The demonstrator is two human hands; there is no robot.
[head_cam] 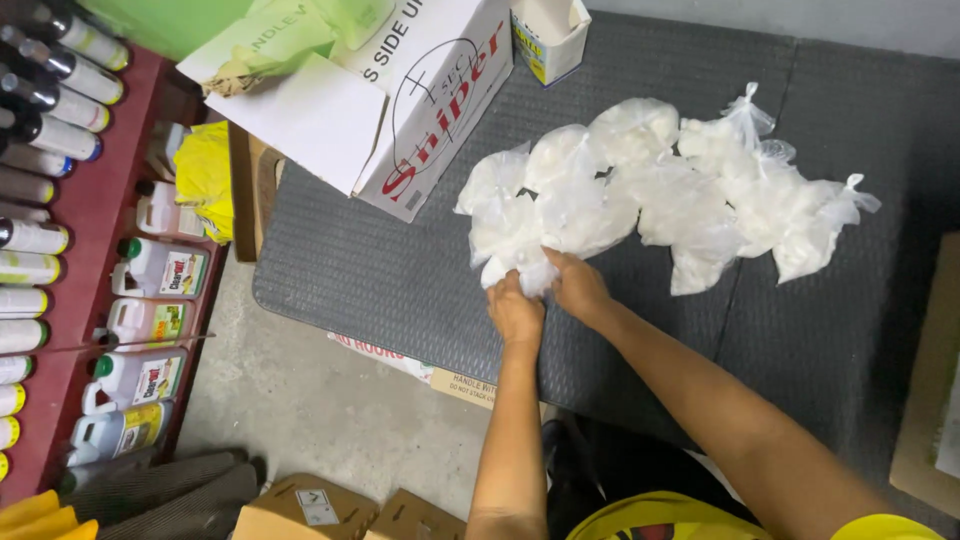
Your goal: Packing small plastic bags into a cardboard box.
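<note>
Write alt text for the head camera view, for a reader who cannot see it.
Seen from above, a person's left hand and right hand pinch the neck of a clear plastic bag of white powder, one of a row of such bags on a dark ribbed mat. A white cardboard box sits beside them.

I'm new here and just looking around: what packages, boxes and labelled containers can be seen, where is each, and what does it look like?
Clear plastic bags: row on the grey mat, filled with white powder, knotted tops.
Nearest bag: left hand and right hand grip its neck.
Large carton: top left of mat, white with red and black print.
Small open box: top edge, white and yellow.
Jugs: red shelf, left, white with colourful labels.
Brown cartons: floor, bottom.
</note>
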